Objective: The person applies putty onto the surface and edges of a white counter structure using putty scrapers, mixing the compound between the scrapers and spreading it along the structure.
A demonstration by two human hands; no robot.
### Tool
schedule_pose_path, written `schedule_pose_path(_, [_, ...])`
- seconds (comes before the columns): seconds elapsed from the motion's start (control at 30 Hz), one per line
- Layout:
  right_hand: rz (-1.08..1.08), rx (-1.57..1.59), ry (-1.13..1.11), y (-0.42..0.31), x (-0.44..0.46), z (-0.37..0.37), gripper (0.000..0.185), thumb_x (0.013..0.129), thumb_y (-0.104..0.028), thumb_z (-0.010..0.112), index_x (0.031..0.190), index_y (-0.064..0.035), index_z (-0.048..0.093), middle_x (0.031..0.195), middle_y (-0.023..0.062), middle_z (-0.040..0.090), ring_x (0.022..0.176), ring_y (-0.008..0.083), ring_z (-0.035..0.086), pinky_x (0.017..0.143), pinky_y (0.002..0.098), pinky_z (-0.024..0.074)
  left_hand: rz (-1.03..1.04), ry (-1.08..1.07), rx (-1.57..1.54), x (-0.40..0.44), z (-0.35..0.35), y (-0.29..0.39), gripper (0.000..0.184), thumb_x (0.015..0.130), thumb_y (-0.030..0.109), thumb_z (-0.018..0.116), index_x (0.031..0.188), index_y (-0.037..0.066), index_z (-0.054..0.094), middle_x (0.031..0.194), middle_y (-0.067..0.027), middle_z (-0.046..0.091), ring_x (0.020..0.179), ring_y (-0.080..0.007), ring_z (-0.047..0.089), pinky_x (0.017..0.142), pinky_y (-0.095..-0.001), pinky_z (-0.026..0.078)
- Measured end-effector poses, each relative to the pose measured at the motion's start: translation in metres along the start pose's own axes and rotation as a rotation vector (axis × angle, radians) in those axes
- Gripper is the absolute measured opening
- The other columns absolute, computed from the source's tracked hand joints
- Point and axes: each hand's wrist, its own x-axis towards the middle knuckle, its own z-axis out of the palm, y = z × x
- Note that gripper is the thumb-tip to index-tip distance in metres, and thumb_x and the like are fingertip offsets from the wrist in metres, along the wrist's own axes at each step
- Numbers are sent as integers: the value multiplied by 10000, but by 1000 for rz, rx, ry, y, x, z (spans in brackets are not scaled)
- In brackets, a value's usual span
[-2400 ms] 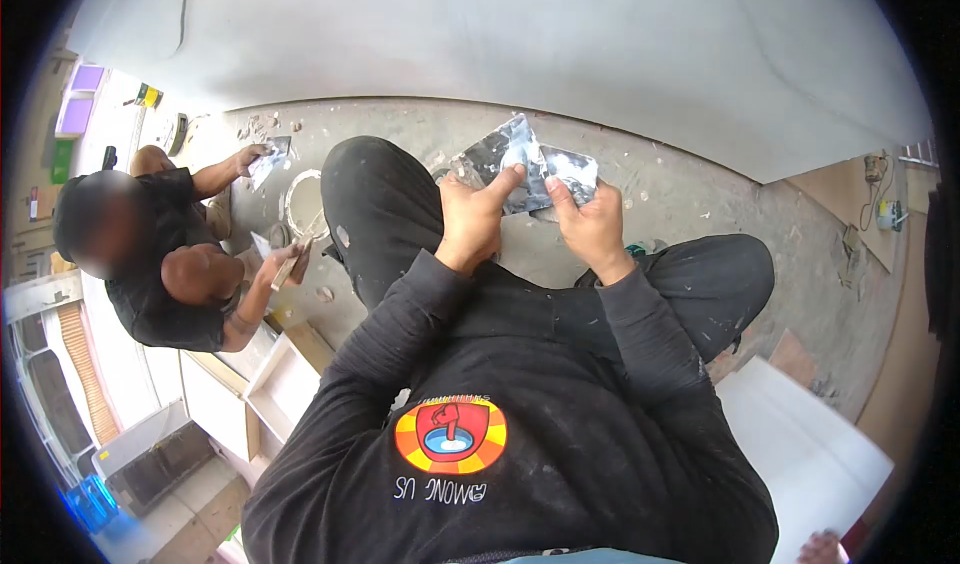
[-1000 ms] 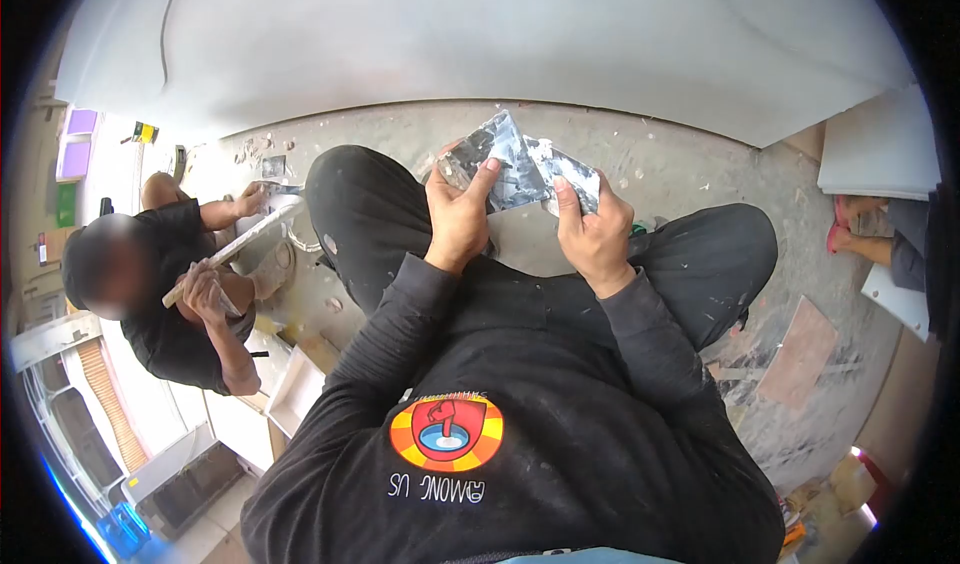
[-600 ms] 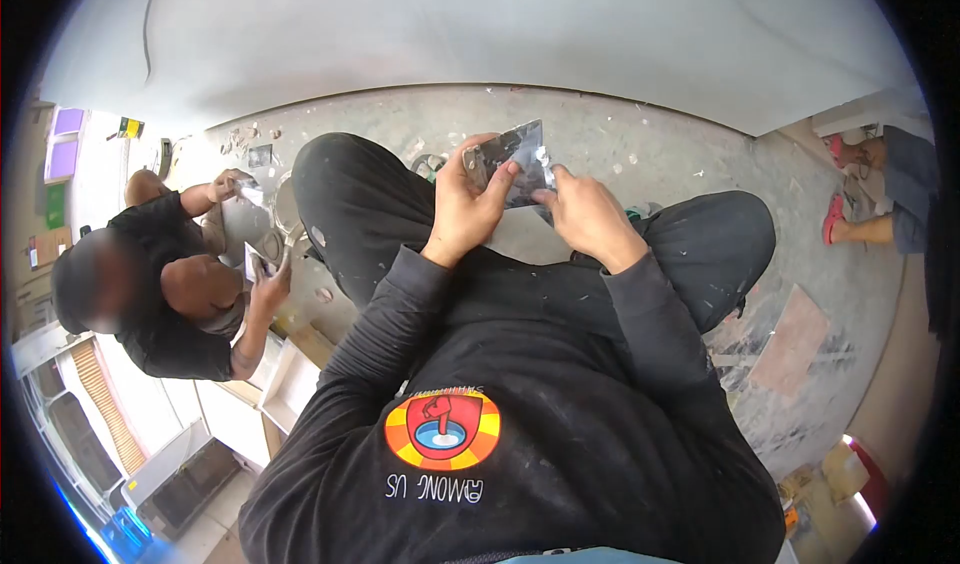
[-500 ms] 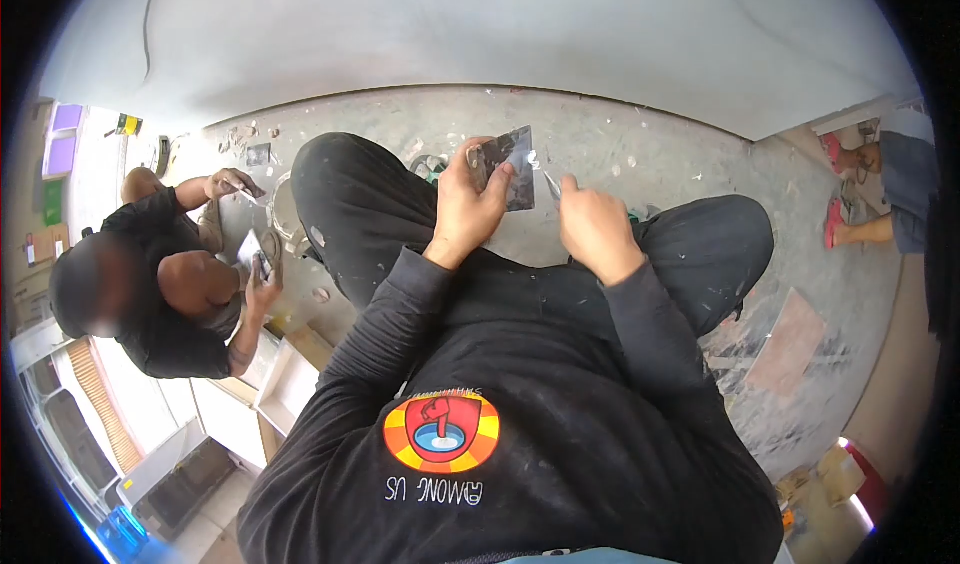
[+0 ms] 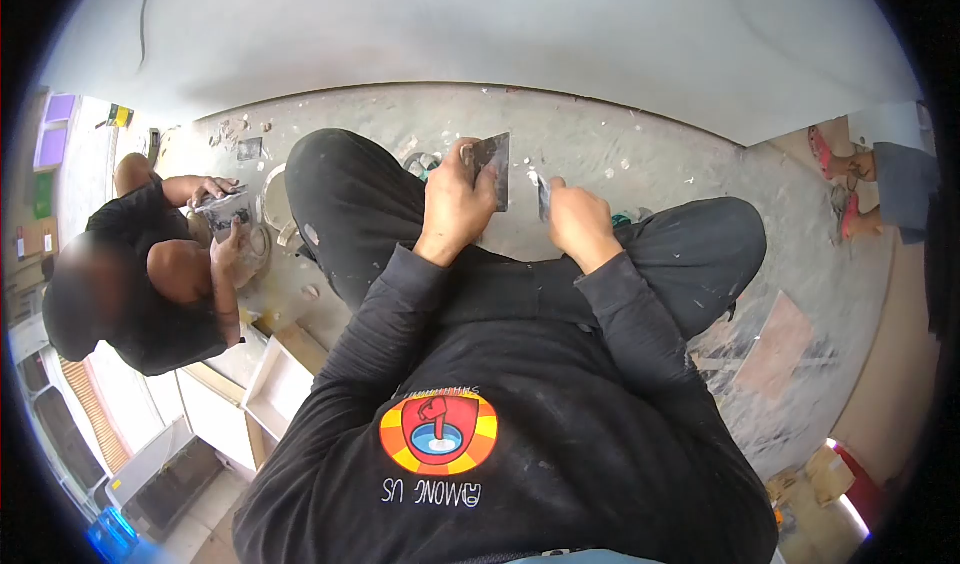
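Observation:
My left hand [image 5: 455, 204] grips a dark, flat, square plate [image 5: 494, 169], with the thumb over its face and the fingers behind it. Pale smears mark the plate. A short distance to the right, my right hand [image 5: 582, 226] is closed around a thin scraper [image 5: 544, 200], whose narrow blade points up and is seen nearly edge-on. Its handle is hidden inside my fist. The scraper and the plate are apart, both held above my crossed legs [image 5: 350, 204].
A large pale grey panel [image 5: 480, 34] stands in front. Debris dots the grey floor [image 5: 640, 154]. At left a co-worker [image 5: 140, 294] crouches, holding flat tools. Another person's legs [image 5: 865, 189] are at right. A pinkish board [image 5: 777, 344] lies right; an open box [image 5: 285, 384] is lower left.
The plate in my left hand has moved slightly left. The scraper in my right hand has turned more upright and shifted a little left. The co-worker's two hands have come together.

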Motion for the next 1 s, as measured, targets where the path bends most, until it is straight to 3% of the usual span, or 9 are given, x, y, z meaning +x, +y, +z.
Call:
schedule_pose_path(0.5, [77,317,167,10,-12,-26,326,789,-121,658,1094,-5,634,864,257,678,827,430,662,760,455,529,-18,87,-49,1,-6,-8,312,817,97,653,1099,-17,584,901,-255,676,882,-421,665,774,-430,523])
schedule_pose_path(0.57, [51,629,314,18,-10,-26,362,798,-117,692,1145,-26,646,897,262,674,851,406,671,768,414,528,-17,123,-213,4,-2,-20,309,827,101,678,1096,-25,593,908,-224,690,850,-350,691,768,-391,525])
schedule_pose_path(0.6, [-32,722,450,29,-3,-12,264,882,-77,667,1135,-8,639,847,176,700,775,218,692,712,301,528,-11,130,-215,5,-4,-18,309,827,101,678,1096,-25,593,908,-224,690,850,-350,691,768,-391,525])
schedule_pose_path(0.63, [-39,719,459,32,1,-10,264,882,-77,667,1135,-8,639,847,176,700,775,218,692,712,301,528,-92,100,-266,5,-7,-15,263,862,78,664,1086,-41,593,928,-163,690,853,-246,673,747,-340,522])
schedule_pose_path(0.67, [45,1072,400,34,4,-9,211,914,-106,649,1098,-2,647,833,148,702,767,182,685,709,285,533,-170,66,-319,5,-9,-11,218,898,54,650,1075,-58,592,948,-102,689,855,-142,655,725,-289,519])
schedule_pose_path(0.73, [148,1786,184,32,3,-20,203,973,-198,612,984,0,657,823,71,692,708,111,648,661,240,530,-229,25,-534,6,-7,-7,234,906,57,649,1091,-68,581,973,-112,685,857,-153,659,735,-291,529])
schedule_pose_path(0.77, [141,1782,203,33,-1,-22,203,973,-198,612,984,0,657,823,71,692,708,111,648,661,240,530,-304,-22,-743,6,-5,-5,250,914,60,647,1107,-79,570,997,-123,680,859,-163,664,745,-292,538])
schedule_pose_path(0.87, [-151,2331,-556,44,-1,-16,221,966,-250,627,976,-31,644,885,14,657,702,63,588,601,221,483,-356,-4,-927,6,-1,3,260,889,65,682,1086,-81,598,948,-122,696,815,-149,659,700,-280,532])
schedule_pose_path(1.0, [197,1649,133,17,10,12,277,934,-260,677,986,11,649,829,43,646,751,104,581,684,267,494,-293,-16,-813,0,-8,-5,256,876,70,697,1069,-72,604,955,-114,697,811,-143,657,720,-282,533])
